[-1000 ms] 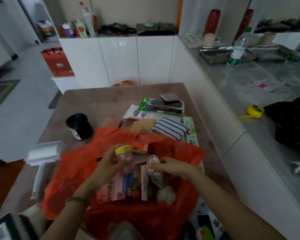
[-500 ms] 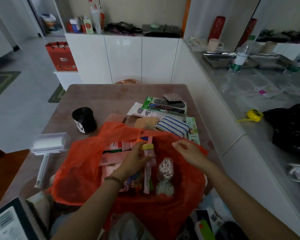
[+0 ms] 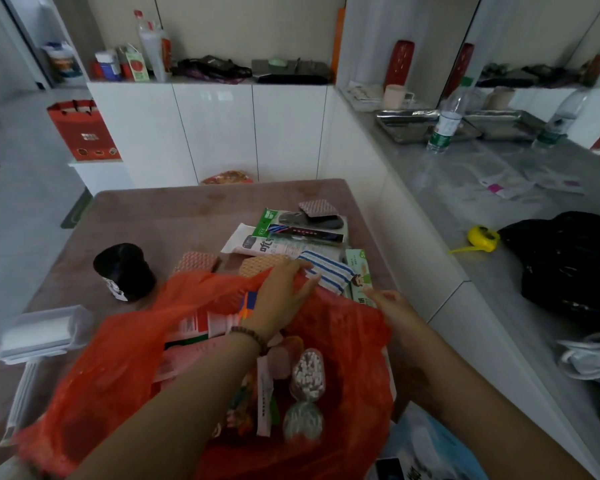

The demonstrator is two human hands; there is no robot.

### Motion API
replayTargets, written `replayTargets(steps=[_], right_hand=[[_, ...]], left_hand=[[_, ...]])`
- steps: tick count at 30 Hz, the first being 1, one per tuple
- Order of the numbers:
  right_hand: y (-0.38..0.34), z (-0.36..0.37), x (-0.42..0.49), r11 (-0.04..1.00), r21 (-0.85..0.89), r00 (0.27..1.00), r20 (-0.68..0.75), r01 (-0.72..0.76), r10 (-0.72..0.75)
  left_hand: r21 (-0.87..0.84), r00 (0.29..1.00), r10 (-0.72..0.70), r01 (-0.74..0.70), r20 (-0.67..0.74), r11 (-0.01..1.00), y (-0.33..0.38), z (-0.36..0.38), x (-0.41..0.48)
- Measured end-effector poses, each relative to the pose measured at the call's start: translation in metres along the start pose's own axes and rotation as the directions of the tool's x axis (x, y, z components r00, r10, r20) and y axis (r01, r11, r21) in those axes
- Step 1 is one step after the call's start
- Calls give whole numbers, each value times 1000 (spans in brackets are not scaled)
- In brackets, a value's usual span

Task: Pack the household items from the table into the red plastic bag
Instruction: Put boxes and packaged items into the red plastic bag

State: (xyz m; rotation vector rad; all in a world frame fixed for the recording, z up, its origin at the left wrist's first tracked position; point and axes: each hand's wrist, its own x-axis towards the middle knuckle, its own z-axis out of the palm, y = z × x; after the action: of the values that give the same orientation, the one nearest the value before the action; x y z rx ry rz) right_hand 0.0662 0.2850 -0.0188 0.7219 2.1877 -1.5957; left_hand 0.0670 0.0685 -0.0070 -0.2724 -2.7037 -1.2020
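The red plastic bag lies open on the near part of the table, holding pink packets and two clear tubs of cotton swabs. My left hand reaches over the bag's far rim, fingers spread, with its fingertips touching the near edge of a blue-striped cloth. Beside that cloth lie an orange waffle cloth and a green packet. My right hand hovers at the bag's right rim just below the green packet, loosely open and holding nothing.
Beyond the bag lie several flat packets and a patterned pad. A black roll and a white lint roller sit at the left. The grey counter on the right holds a yellow tape measure, a black bag and a water bottle.
My left hand let go of the small yellow-capped bottle inside the bag and moved forward to the striped cloth. My right hand drew out of the bag to its right rim.
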Motion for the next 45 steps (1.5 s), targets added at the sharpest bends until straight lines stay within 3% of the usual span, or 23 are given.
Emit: replayTargets(steps=[6, 9, 11, 14, 18, 23, 27, 31, 34, 38, 40, 42, 45], right_hand=[[-5, -3, 37, 991, -47, 986, 104, -124, 128], [-4, -1, 54, 985, -25, 974, 151, -170, 171], [-4, 1, 60, 981, -58, 966, 175, -184, 192], [-1, 5, 66, 979, -70, 955, 217, -190, 201], [-5, -1, 55, 991, 44, 957, 267, -125, 109], [-45, -39, 27, 975, 155, 975, 128, 160, -180], [-92, -65, -25, 919, 243, 919, 169, 311, -356], [-92, -41, -71, 971, 161, 875, 425, 177, -230], [-65, -1, -99, 997, 6, 791, 608, 81, -68], [-25, 44, -129, 995, -81, 734, 672, -61, 100], [-15, 58, -141, 988, -34, 730, 670, -149, 134], [-9, 75, -151, 967, 79, 773, 618, -243, 144], [-3, 108, -151, 852, 363, 830, 540, -378, 138]], left_hand=[[159, 999, 18, -11, -46, 987, -6, 25, 56], [297, 977, -127, 71, 171, 952, -12, 39, 76], [426, 901, -265, 101, 344, 899, -21, 50, 80], [501, 845, -324, 78, 426, 862, -33, 65, 71], [428, 854, -311, 118, 416, 896, -30, 61, 61], [282, 949, -138, 56, 283, 958, -2, 13, 40], [532, 985, -25, -72, 172, 844, 10, -50, -5], [713, 974, -189, 44, 125, 700, 3, -115, -65], [773, 962, -267, 130, 53, 621, 1, -154, -109], [677, 926, -366, 327, -91, 659, -1, -184, -141], [464, 918, -370, 394, -146, 793, -4, -193, -149], [190, 901, -400, 427, -167, 884, -3, -202, -155], [-129, 861, -464, 446, -208, 886, 8, -215, -160]])
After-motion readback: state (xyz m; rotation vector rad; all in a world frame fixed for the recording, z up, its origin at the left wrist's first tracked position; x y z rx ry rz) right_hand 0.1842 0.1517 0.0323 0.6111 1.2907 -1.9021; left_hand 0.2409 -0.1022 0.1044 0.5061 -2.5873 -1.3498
